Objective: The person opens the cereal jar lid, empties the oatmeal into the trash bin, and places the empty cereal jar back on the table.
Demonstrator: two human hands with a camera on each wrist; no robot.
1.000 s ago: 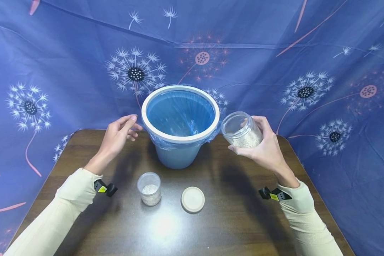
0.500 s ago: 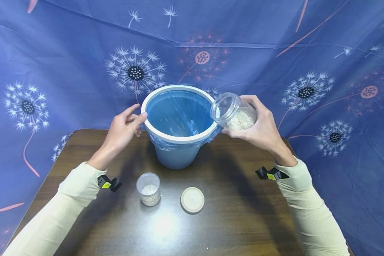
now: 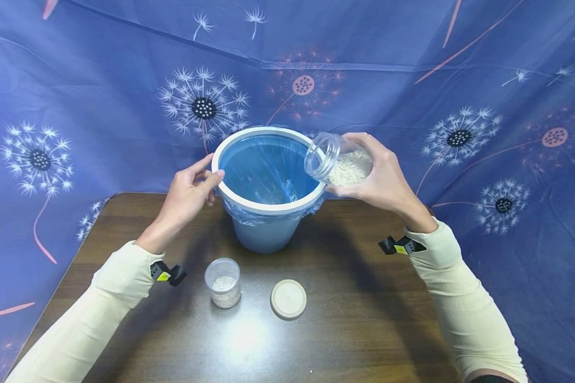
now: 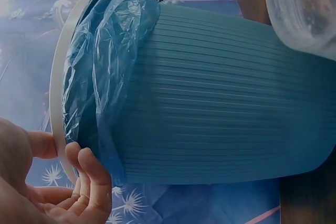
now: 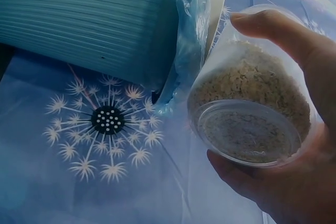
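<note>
My right hand [image 3: 382, 173] grips a clear jar [image 3: 318, 159] of pale, flaky grains [image 3: 348, 169], thumb on one side and fingers on the other. The jar is tipped left, its open mouth over the right rim of a blue trash bin [image 3: 263, 234]. Its base and the grains inside show in the right wrist view. At the bin's left side my left hand [image 3: 188, 192] pinches the white rim [image 4: 59, 77], thumb on top and fingers curled below it. A thin blue bag [image 4: 113, 51] lines the bin and folds over its outside.
A second clear jar [image 3: 223, 282], upright and lidless, stands on the brown table [image 3: 364, 330] in front of the bin, partly filled with pale bits. Right of it lies a round cream lid [image 3: 288, 299]. A blue dandelion-print cloth [image 3: 388, 69] hangs behind.
My right hand has carried the jar up and left, tilting it further over the bin's rim. My left hand has moved right from beside the bin to hold its rim.
</note>
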